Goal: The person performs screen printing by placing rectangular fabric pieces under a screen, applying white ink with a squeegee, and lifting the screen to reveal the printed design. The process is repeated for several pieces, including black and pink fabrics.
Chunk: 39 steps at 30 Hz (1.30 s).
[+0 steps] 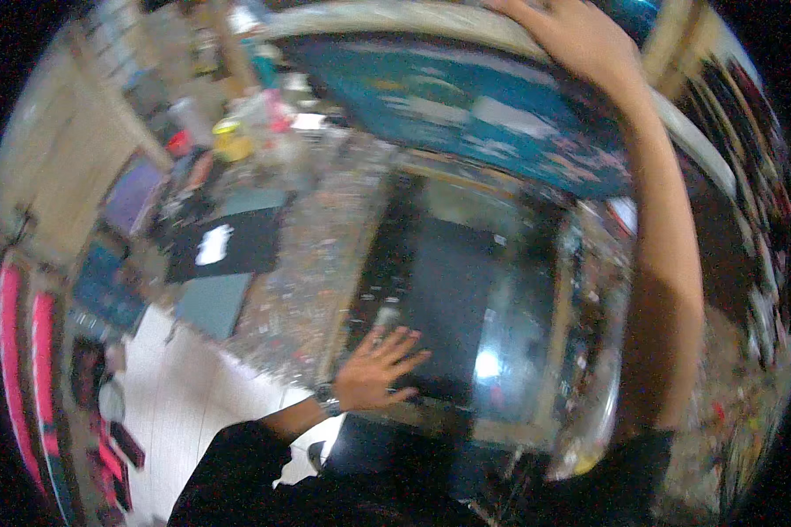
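My left hand (373,373), fingers spread, is over the near left part of a dark sheet (448,281); blur hides whether it touches. The sheet lies on a shiny glass-like board (523,351) with a light rim, and a lamp reflects in it. Beyond it a screen printing frame (395,19) is tilted up, its teal mesh (422,97) showing pale patches. My right arm reaches far forward, and my right hand (580,39) is closed over the frame's far rail, its fingertips partly cut off by the picture's upper edge.
Left of the board, on a stained worktop (303,263), lies a black piece (259,237) with a white print, over a grey-blue panel (215,303). A yellow container (231,140) stands farther back. Thin frames or boards (738,132) are stacked at the right. Pink strips (44,351) stand at left.
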{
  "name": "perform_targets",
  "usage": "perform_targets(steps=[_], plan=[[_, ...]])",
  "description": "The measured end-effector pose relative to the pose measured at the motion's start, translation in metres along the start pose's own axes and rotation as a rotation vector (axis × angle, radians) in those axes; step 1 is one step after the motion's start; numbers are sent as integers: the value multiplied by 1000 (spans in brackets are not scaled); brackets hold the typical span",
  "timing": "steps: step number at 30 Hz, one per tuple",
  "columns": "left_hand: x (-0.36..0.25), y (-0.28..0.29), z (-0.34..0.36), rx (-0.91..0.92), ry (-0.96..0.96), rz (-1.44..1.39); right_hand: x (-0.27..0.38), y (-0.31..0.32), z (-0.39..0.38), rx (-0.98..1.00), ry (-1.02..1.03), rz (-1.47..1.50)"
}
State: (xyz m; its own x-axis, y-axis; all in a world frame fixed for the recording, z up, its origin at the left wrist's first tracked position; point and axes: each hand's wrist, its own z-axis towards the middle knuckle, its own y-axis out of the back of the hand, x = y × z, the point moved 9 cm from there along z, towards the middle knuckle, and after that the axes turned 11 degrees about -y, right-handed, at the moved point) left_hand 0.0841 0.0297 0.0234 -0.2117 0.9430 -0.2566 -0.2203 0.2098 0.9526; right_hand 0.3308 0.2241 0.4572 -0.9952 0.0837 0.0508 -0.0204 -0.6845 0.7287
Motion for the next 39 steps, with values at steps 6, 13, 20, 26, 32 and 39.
perform_targets(steps=[6, 13, 20, 26, 32, 39], plan=[[-12, 13, 6, -222, -95, 5, -9, -8, -118, 53, -116, -104], [37, 99, -35, -1072, 618, -1013, 44, -53, -297, 352, -95, -252], [68, -44, -119, -641, 919, -1016, 73, -120, -351, 832, -72, 112], [56, -3, -100, -930, 696, -989, 110, -136, -388, 690, 56, 27], [63, -13, -102, -888, 832, -1255, 22, -226, -314, 427, -126, -93], [63, -7, -101, -750, 972, -1251, 37, -208, -322, 994, -96, 24]])
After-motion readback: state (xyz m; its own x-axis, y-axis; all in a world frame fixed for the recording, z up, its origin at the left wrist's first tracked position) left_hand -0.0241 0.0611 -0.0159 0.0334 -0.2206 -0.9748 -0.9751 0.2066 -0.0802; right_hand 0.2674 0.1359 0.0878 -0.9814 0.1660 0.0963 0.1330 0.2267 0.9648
